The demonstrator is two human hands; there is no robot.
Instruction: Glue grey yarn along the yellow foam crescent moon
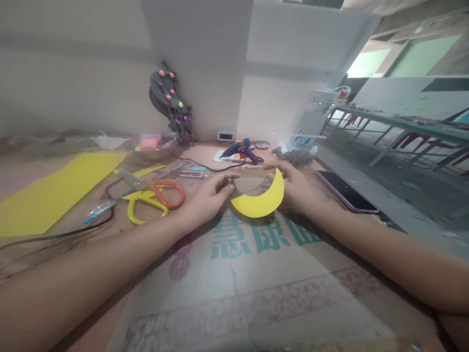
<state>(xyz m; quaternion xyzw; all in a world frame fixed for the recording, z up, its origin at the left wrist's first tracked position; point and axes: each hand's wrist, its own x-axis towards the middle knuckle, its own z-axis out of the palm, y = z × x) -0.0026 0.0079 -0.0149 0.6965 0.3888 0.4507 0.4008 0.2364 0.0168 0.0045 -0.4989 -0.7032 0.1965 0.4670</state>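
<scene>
A yellow crescent moon shape [258, 204], seemingly paper, is held upright between my hands in the middle of the table. My left hand [216, 193] pinches at its left tip, thumb and index finger closed beside a thin greyish edge whose nature I cannot make out. My right hand [289, 183] grips the right side from behind, its fingers partly hidden by the yellow shape. Beyond them a blue hot glue gun [240, 150] lies on a small white piece. Left of my left hand rest scissors [156, 195] with one orange and one yellow handle loop.
Yellow sheet [69, 188], pens [106, 208] and a pink utility knife [191, 174] lie left. At the back stand a grey moon decoration with pompoms [164, 93] and a small clock [226, 135]. Grey yarn [296, 157] and a phone [346, 190] lie right.
</scene>
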